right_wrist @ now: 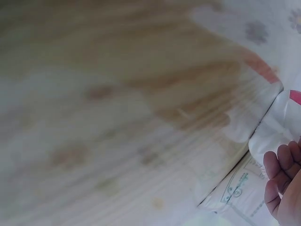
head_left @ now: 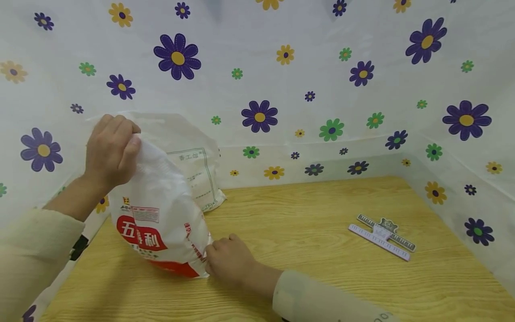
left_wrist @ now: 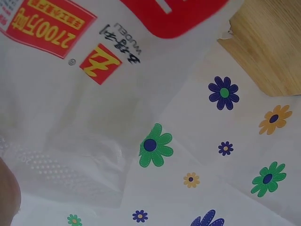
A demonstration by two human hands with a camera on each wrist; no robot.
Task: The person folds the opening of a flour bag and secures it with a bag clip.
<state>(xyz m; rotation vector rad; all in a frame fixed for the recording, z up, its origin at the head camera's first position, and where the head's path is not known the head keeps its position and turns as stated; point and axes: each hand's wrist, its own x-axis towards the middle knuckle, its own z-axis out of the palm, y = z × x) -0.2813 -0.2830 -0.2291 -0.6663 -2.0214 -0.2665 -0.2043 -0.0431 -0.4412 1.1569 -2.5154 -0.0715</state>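
A white plastic flour bag with red print stands tilted on the left of the table. High on its upper edge, my left hand grips the bag with curled fingers. My right hand pinches the bag's lower right edge, close to the tabletop. In the left wrist view the flour bag hangs in front of the camera, with only a bit of the left hand at the edge. The right wrist view shows curled fingers of the right hand against the bag.
Behind the flour bag stands another whitish bag with green print. Two bag clips, one lilac and one grey, lie together at the right of the wooden table. A flower-printed sheet surrounds the table at the back and sides.
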